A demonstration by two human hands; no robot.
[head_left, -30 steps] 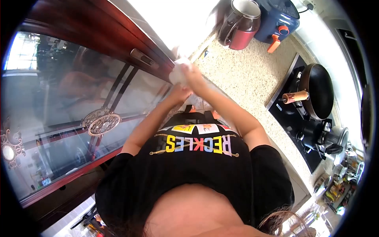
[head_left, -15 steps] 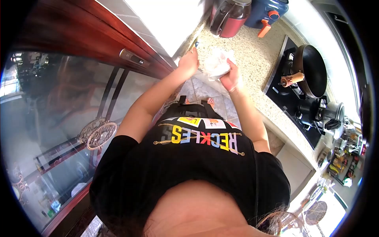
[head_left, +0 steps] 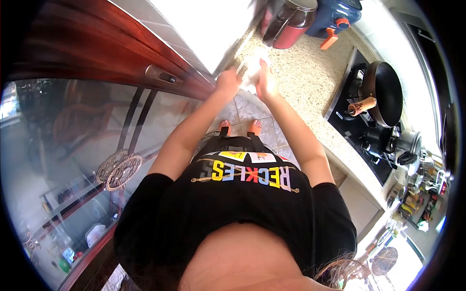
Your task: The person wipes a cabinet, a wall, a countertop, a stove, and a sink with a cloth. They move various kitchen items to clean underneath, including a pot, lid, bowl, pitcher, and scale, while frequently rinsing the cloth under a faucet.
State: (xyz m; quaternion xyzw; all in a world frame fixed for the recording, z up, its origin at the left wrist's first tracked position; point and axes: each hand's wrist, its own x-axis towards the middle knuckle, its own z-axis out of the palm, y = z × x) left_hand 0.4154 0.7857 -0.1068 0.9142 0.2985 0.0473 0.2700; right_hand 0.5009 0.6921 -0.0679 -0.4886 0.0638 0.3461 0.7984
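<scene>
A crumpled white bundle (head_left: 251,70), washed out by bright light, is between my two hands near the edge of the speckled counter (head_left: 301,72). My right hand (head_left: 267,83) is closed on its right side, thumb pointing up. On the bundle's left, my left hand (head_left: 228,82) has its fingers curled around a thin pale object (head_left: 241,67) that sticks up from them; what it is cannot be made out.
Behind the hands stand a dark red appliance (head_left: 290,24) and a blue appliance (head_left: 335,17) with an orange handle. A pan (head_left: 388,94) and a pot (head_left: 407,141) rest on the black stove (head_left: 347,116). A red wooden door (head_left: 111,53) with glass is at the left.
My right hand has moved left with the white bundle, closer to my left hand. My left hand has shifted slightly down and left. The camera view has tilted a little.
</scene>
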